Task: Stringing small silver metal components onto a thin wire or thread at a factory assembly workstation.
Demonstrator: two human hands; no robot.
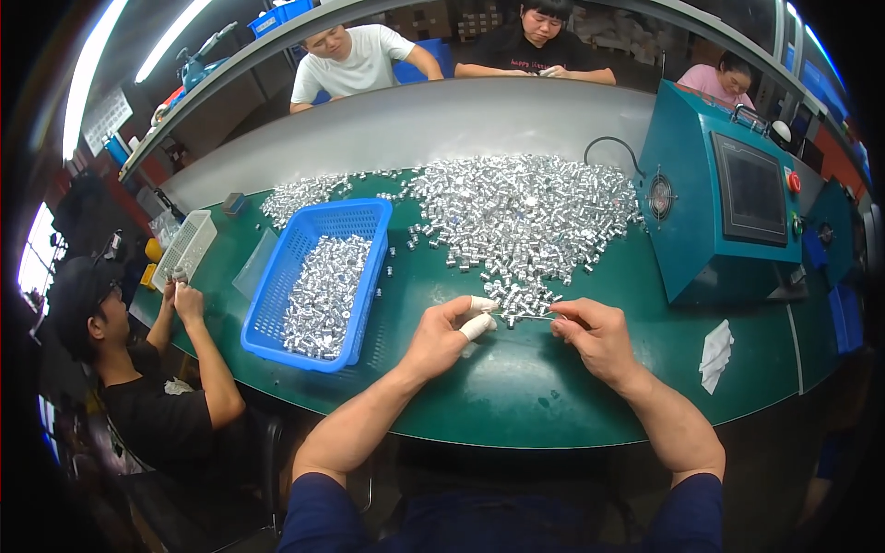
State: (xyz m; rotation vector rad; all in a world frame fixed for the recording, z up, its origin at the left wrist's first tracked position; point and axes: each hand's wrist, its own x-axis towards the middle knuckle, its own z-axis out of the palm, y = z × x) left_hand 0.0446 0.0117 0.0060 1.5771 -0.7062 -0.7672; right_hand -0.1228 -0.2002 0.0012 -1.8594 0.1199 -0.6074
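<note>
Silver metal sleeves (527, 313) are strung on a thin rod pinched between my left hand (452, 334) and right hand (590, 334), fingers closed on its ends above the green counter (516, 396). Blue basket (318, 281) of sleeves sits left; teal machine (724, 198) stands right, white cloth (715, 355) below it.

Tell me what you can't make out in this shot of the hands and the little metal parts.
- Head view: what the left hand and right hand pinch between them is too small to identify.
- Blue basket: its near wall hides the parts behind it.
- Teal machine: screen too dark.
</note>
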